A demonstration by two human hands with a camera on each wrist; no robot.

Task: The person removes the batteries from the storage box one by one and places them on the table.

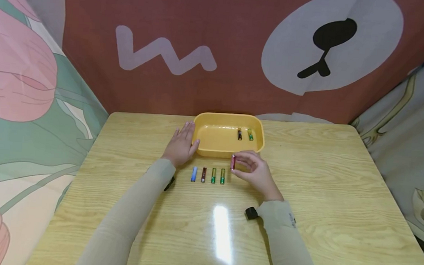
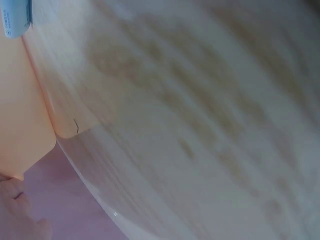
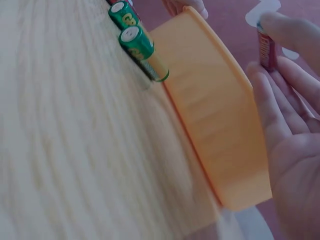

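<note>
My right hand (image 1: 254, 172) pinches a red battery (image 1: 233, 162) between thumb and fingertips, just in front of the yellow tray (image 1: 214, 153). The same red battery (image 3: 267, 49) shows upright in the right wrist view, raised beside the tray's rim. With fingers extended, my left hand (image 1: 182, 145) rests at the tray's left side, thumb at its near left corner. A row on the table holds a blue battery (image 1: 194, 174), a dark red battery (image 1: 203, 175), a green battery (image 1: 214, 175) and another green battery (image 1: 223, 176). Inside the tray lie a black battery (image 1: 239, 134) and a green-and-gold battery (image 1: 250, 134).
The wooden table (image 1: 305, 176) extends to both sides, with a patterned cloth (image 1: 231, 68) hanging behind its back edge. A black device (image 1: 252, 213) is at the right wrist. Bright light reflects off the near tabletop.
</note>
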